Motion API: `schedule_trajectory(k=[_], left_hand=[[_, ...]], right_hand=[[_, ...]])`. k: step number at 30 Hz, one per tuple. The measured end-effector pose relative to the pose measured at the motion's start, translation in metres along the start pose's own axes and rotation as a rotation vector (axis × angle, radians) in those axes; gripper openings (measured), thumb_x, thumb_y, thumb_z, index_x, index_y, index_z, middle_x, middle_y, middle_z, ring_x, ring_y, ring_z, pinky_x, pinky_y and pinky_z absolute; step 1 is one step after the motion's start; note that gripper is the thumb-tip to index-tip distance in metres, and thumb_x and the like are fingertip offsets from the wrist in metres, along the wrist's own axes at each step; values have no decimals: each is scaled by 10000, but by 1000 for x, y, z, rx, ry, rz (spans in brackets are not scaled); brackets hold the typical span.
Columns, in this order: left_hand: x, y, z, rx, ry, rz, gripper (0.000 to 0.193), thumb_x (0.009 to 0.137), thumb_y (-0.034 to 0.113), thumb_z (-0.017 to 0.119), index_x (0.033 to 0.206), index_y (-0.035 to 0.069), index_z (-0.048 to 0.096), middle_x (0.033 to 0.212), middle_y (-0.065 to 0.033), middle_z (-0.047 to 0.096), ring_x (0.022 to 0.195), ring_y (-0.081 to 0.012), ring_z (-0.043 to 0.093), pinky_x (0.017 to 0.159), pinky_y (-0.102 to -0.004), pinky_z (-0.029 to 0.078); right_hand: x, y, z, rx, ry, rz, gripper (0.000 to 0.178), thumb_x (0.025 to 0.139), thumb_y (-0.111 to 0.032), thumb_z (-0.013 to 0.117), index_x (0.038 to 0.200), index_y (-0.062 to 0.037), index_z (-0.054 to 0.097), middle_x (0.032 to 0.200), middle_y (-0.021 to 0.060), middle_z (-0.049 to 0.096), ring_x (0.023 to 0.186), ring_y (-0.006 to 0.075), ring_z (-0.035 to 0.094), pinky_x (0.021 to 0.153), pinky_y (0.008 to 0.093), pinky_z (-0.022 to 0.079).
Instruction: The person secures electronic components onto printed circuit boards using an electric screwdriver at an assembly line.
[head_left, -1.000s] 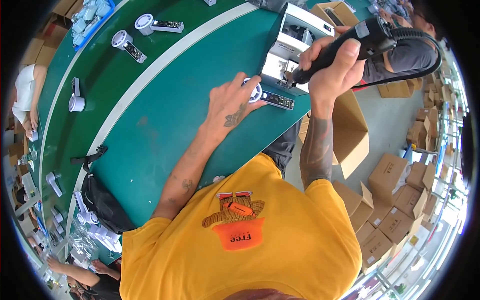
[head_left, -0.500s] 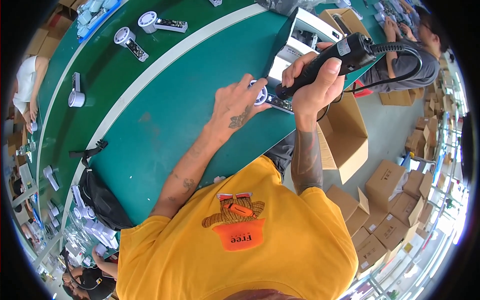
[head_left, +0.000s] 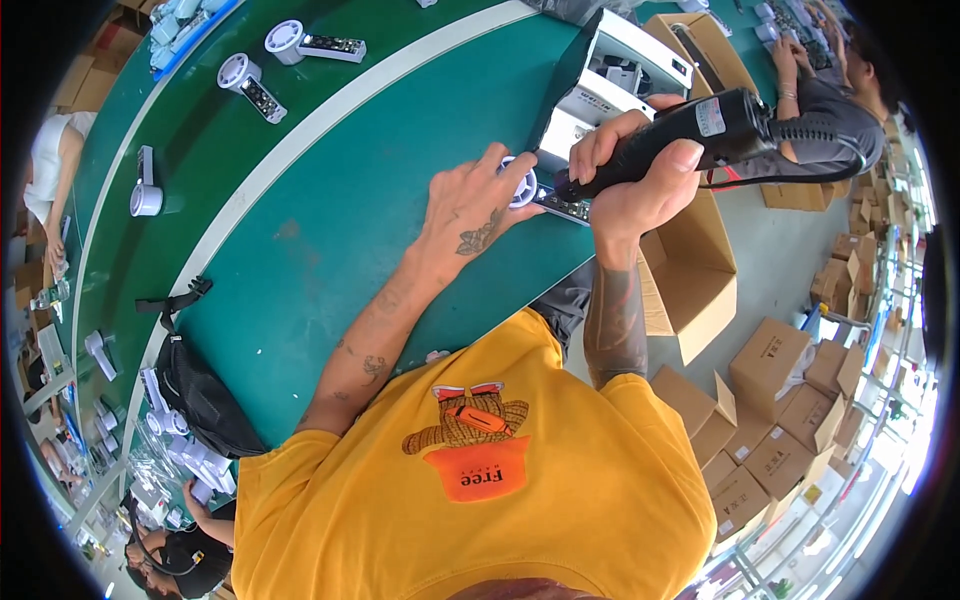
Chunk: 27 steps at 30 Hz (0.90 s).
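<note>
My left hand point(head_left: 468, 205) is closed around the round head of a white handheld fan point(head_left: 521, 186), holding it down on the green table. The fan's handle lies uncovered, showing a dark circuit board point(head_left: 572, 208). In my right hand point(head_left: 640, 190) is a black corded electric screwdriver point(head_left: 690, 130), tilted with its nose down at the board near the fan head. The exact contact of its tip is too small to tell.
A white and black box-shaped device point(head_left: 600, 90) stands just beyond my hands. Similar fans point(head_left: 284, 42) lie on the green belt to the left. A black bag point(head_left: 205, 400) rests at the table's left; open cardboard boxes point(head_left: 695, 270) stand at right. Co-workers point(head_left: 830, 110) sit nearby.
The screwdriver's rear end has swung right and lower, and its nose has shifted slightly. My left hand stays on the fan. Fans on the belt have slid a little left.
</note>
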<state>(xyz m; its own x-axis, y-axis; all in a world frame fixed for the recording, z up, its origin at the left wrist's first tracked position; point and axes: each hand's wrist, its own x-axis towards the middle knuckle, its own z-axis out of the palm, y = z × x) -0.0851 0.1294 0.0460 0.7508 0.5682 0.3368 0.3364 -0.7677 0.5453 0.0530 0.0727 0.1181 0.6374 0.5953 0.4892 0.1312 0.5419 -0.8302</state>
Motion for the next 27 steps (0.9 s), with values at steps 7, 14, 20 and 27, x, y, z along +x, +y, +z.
schedule_trajectory(k=[7, 14, 20, 27], left_hand=[[1, 0, -1, -16, -7, 1, 521, 758, 306, 839, 1193, 104, 637, 1008, -104, 593, 803, -305, 683, 604, -398, 536], [5, -1, 2, -15, -15, 3, 514, 766, 307, 834, 1194, 109, 629, 1006, -105, 593, 823, -299, 687, 615, -400, 546], [8, 0, 5, -21, -26, -17, 510, 767, 307, 834, 1191, 109, 631, 1004, -103, 593, 827, -297, 689, 625, -393, 549], [10, -4, 7, -28, -45, -20, 533, 760, 301, 839, 1207, 101, 629, 992, -105, 588, 824, -299, 689, 615, -392, 542]], right_hand=[[-2, 4, -5, 4, -23, -6, 734, 954, -685, 509, 1222, -12, 386, 592, 103, 459, 412, 195, 436, 417, 351, 414], [4, 8, -11, 21, 52, 35, 763, 945, -731, 473, 1242, -34, 383, 602, 100, 461, 413, 193, 433, 415, 346, 412], [3, 14, -13, -2, 17, 60, 771, 940, -738, 477, 1246, -39, 365, 610, 99, 464, 420, 185, 439, 411, 341, 410], [-13, 23, -11, -41, -66, -6, 848, 868, -740, 614, 1183, 9, 369, 624, 92, 477, 466, 187, 489, 443, 326, 438]])
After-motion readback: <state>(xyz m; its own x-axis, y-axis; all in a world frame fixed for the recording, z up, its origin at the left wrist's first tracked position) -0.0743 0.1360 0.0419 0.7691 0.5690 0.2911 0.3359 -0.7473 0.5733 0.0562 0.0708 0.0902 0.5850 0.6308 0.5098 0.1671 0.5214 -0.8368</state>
